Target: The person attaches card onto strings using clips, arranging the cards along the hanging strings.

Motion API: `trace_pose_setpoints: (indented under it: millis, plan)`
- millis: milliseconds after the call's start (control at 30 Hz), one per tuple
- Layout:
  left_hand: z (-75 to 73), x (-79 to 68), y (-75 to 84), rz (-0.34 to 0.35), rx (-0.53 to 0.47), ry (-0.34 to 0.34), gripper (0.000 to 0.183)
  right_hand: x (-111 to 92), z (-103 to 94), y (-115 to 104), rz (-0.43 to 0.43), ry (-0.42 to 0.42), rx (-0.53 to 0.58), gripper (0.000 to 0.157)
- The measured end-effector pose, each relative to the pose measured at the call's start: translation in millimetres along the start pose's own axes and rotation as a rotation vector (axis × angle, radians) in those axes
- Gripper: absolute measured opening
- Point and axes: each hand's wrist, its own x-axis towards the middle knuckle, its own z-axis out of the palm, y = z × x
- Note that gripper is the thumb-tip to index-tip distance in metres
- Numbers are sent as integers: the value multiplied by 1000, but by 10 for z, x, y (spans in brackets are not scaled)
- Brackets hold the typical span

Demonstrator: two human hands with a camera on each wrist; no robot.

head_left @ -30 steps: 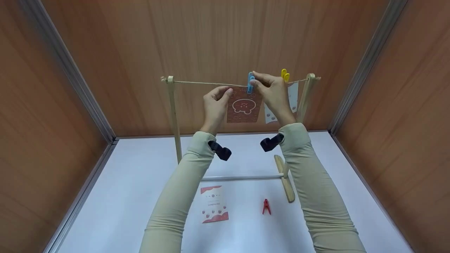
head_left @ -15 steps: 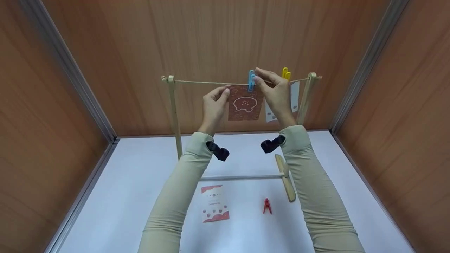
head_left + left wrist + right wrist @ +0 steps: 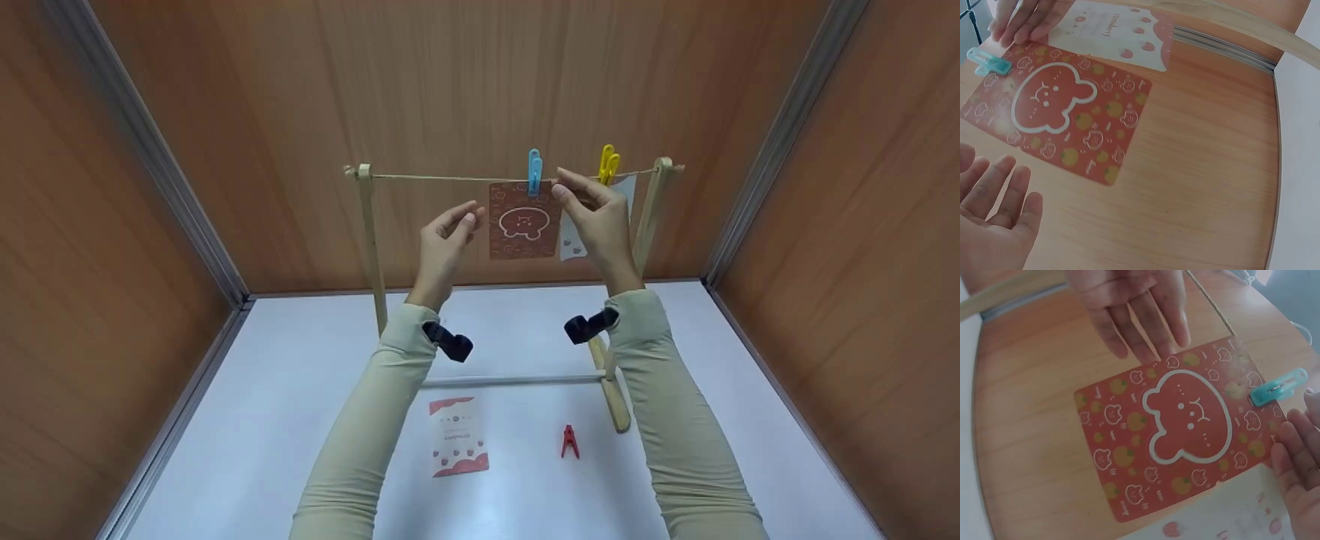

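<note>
A red card (image 3: 523,221) with a white bear outline hangs from the string (image 3: 435,178), held by a blue clothespin (image 3: 534,172) at its top edge. My left hand (image 3: 444,240) is just left of the card, apart from it, fingers loosely bent and holding nothing. In the left wrist view its fingers (image 3: 1008,194) are spread below the card's edge. My right hand (image 3: 600,217) is at the card's upper right corner, off the clothespin. In the right wrist view its fingertips (image 3: 1283,453) are right at the card's edge, with the thumb apart from them.
A white strawberry card (image 3: 574,244) hangs at the right under a yellow clothespin (image 3: 609,165), partly behind my right hand. Wooden posts (image 3: 369,247) carry the string. Another strawberry card (image 3: 459,439) and a red clothespin (image 3: 570,441) lie on the white table (image 3: 247,420).
My left hand has let go of the card's upper left corner and moved left and down. My right hand has released the blue clothespin and shifted slightly right and down.
</note>
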Motion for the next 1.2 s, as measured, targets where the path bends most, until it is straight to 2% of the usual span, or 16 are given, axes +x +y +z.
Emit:
trace_pose_setpoints:
  millis: [300,567,833,1067,1200]
  plan:
    - [-240,-154,-216,-133,38,-46,34,-193,-79,263,164,-22,-6,40]
    - [-455,-325,-492,-229,66,-82,38,-391,-105,515,231,-44,3,43]
    - [-646,-536,-832,-274,89,-73,37,-627,-104,772,334,-34,20,44]
    - [-799,-740,-1119,-345,113,-56,37,-868,-126,1012,409,-31,51,41]
    - [-872,-845,-1266,-351,110,-56,39,-998,-148,1155,440,-27,46,42]
